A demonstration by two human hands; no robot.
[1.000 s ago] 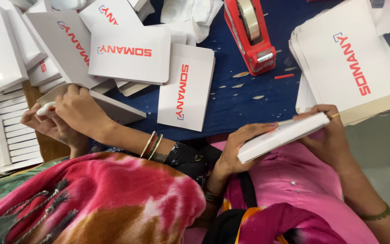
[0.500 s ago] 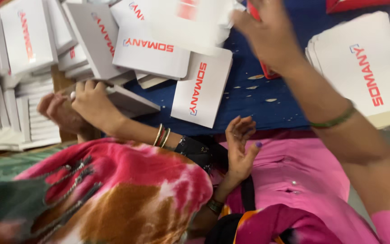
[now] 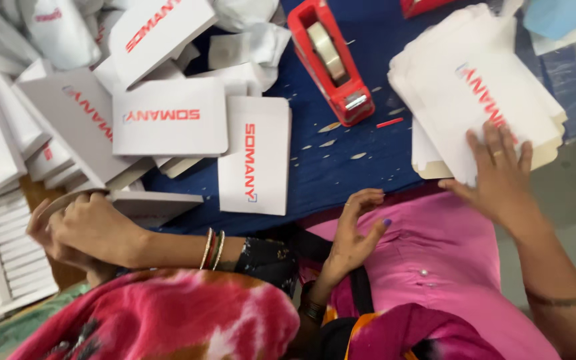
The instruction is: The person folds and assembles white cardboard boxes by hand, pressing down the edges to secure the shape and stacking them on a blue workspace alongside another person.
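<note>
Looking down at the table point(image 3: 341, 160), we find the stack of flat white cartons point(image 3: 461, 60) at the far right, ahead of us and to the right. The stack lies slantwise, the red print on its top sheet running diagonally down towards our right hand point(image 3: 501, 173). That hand is the nearer one. It rests open on the stack's near corner, fingers spread flat on the top sheet and gripping nothing.

Our left hand point(image 3: 355, 230) hovers at the table's near edge above the pink lap, well apart from the stack and to its left. It is open and empty, fingers loosely curled. A red tape dispenser point(image 3: 331, 60) stands beyond it, between the stack and the folded white boxes point(image 3: 168, 120) heaped on the left. There a co-worker's hands point(image 3: 88, 230) close around another white box point(image 3: 148, 203).
</note>
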